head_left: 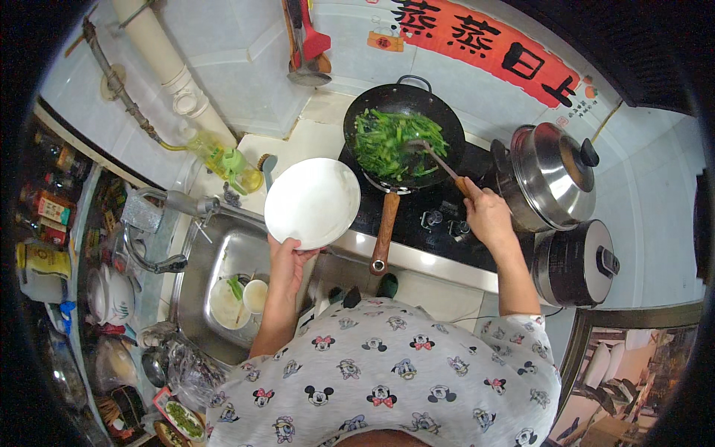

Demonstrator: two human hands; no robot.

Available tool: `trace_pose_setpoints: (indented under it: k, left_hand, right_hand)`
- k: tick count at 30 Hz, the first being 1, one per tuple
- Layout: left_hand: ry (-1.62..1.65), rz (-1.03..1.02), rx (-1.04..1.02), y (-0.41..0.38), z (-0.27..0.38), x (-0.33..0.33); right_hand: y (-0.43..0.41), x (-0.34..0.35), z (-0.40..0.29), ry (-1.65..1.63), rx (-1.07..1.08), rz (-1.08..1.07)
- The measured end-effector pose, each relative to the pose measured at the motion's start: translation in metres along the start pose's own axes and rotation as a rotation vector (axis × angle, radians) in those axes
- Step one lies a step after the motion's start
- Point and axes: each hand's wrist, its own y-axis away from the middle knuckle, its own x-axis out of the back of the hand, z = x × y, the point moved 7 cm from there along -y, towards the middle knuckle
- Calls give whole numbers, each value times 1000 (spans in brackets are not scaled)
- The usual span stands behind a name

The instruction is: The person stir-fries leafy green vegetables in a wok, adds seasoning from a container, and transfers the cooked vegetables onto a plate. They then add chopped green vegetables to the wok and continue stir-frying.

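My left hand (pixel 289 258) grips the near rim of a white plate (pixel 313 202), tilted so its bare inner face shows, between the sink and the stove. In my right hand (pixel 487 210) is the wooden handle of a spatula (pixel 442 161). Its metal head is partly buried in chopped leafy greens (pixel 385 139). The greens lie in a black wok (pixel 451 120) on the cooktop. The wok's wooden handle (pixel 385 234) points back towards me, untouched by either hand.
A lidded steel pot (pixel 553 173) and a rice cooker (pixel 575 264) stand right of the wok. On the left, a steel sink (pixel 195 302) holds dishes below a faucet (pixel 192 204). An oil bottle (pixel 237 170) stands behind it. Utensils (pixel 310 50) hang on the wall.
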Motion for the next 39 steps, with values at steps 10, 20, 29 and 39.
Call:
trace_pose_setpoints:
  k: [10,20,29,39]
  left_hand:
    - [72,105,-154,11,-13,-26]
    - [45,95,-138,3,-11,-31]
    - [19,46,-144,-5,10,-25]
    - [15,1,-137,-4,13,-13]
  right_hand:
    - [-51,-132,52,-1534,-605,-321]
    - [-11,-57,41,-917,-166,-289]
    - [27,2,8,-417,59,-232]
    - [-25,-35,26,-357,-32,271]
